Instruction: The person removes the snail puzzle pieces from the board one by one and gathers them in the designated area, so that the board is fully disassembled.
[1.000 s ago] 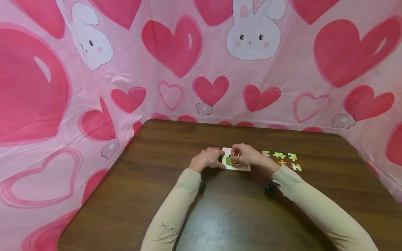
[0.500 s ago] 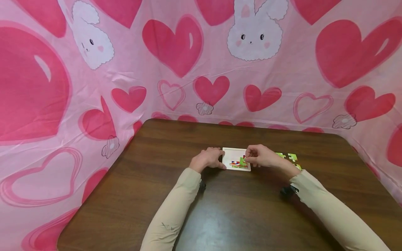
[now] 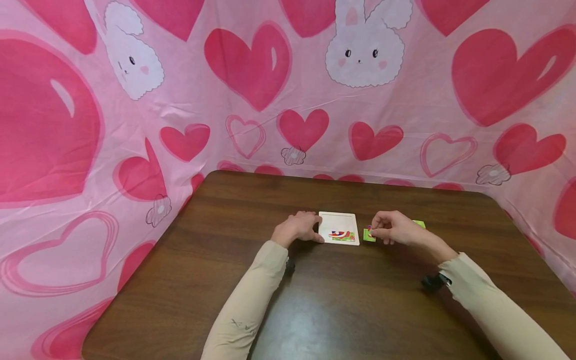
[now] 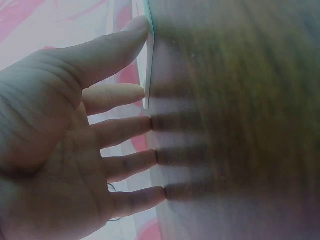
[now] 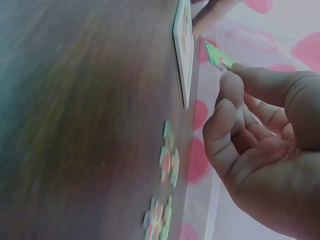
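A small white puzzle tray (image 3: 337,220) lies on the table, with joined colourful puzzle pieces (image 3: 345,236) along its lower right part. My left hand (image 3: 296,228) rests at the tray's left edge. In the left wrist view its thumb and index finger touch the tray edge (image 4: 148,70), while the other straight fingertips meet the tabletop. Just right of the tray, my right hand (image 3: 396,228) pinches a green puzzle piece (image 3: 368,236) between thumb and index finger. The right wrist view shows that piece (image 5: 218,56) held raised, its other fingers curled underneath.
Several loose puzzle pieces (image 5: 169,160) lie on the table to the right of the tray, mostly hidden behind my right hand in the head view. The brown wooden table (image 3: 252,200) ends at a pink heart-patterned cloth (image 3: 252,65).
My right hand has lifted the green puzzle piece off the tray and moved right with it, uncovering the white tray bottom. The left hand has stayed in place.
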`<state>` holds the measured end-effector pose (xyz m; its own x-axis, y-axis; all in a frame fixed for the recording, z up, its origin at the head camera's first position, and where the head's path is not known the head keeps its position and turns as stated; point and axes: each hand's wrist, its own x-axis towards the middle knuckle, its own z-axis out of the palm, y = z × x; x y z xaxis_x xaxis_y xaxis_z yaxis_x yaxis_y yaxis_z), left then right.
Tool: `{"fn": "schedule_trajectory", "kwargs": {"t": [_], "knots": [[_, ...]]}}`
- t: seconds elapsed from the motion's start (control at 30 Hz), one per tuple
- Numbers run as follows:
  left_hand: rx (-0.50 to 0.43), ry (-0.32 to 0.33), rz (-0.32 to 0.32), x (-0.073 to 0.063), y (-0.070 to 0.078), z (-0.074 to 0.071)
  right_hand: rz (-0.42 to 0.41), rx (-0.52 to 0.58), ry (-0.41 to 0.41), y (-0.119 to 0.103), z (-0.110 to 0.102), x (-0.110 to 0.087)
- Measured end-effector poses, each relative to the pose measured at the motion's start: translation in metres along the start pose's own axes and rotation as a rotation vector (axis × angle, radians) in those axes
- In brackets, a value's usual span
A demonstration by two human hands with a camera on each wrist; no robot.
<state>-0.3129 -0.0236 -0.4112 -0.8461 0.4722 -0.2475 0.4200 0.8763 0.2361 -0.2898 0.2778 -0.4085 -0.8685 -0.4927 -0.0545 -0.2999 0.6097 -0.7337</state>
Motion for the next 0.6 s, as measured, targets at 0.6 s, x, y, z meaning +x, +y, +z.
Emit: {"fn": "schedule_trajectory", "kwargs": {"t": [0.6], "knots": [[-0.008,-0.006,-0.005,-0.001,-0.001,-0.001,0.044,-0.015,-0.045,0.025,-0.01,-0.028]]}}
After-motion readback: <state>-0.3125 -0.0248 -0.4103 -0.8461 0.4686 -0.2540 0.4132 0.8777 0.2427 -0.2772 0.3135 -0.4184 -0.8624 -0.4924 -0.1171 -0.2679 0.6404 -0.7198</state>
